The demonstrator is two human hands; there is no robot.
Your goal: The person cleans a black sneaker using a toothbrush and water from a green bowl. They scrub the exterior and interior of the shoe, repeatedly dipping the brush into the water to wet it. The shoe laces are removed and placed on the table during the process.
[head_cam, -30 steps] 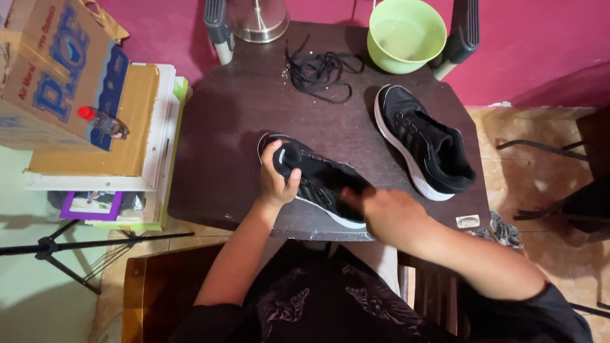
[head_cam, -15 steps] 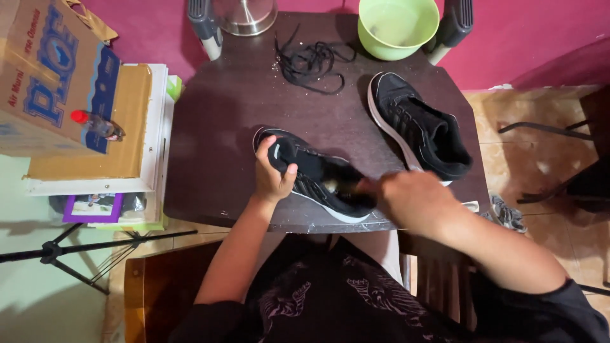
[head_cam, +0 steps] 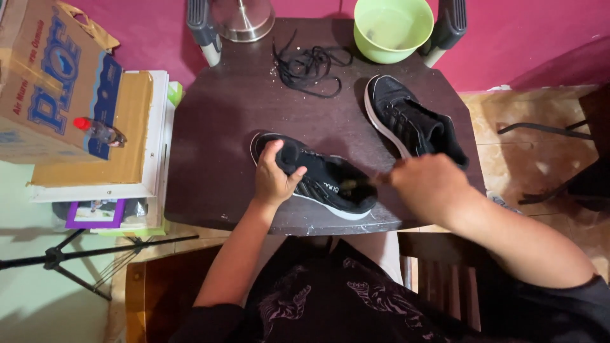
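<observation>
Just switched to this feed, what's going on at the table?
A person steadies a black shoe on the dark table with the left hand at its heel. The right hand, blurred, works a small brush on the toe. A second shoe, loose laces and a green bowl lie beyond.

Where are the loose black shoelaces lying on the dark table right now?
In the head view, the shoelaces lie at the table's far edge, between the metal pot and green bowl.
</observation>
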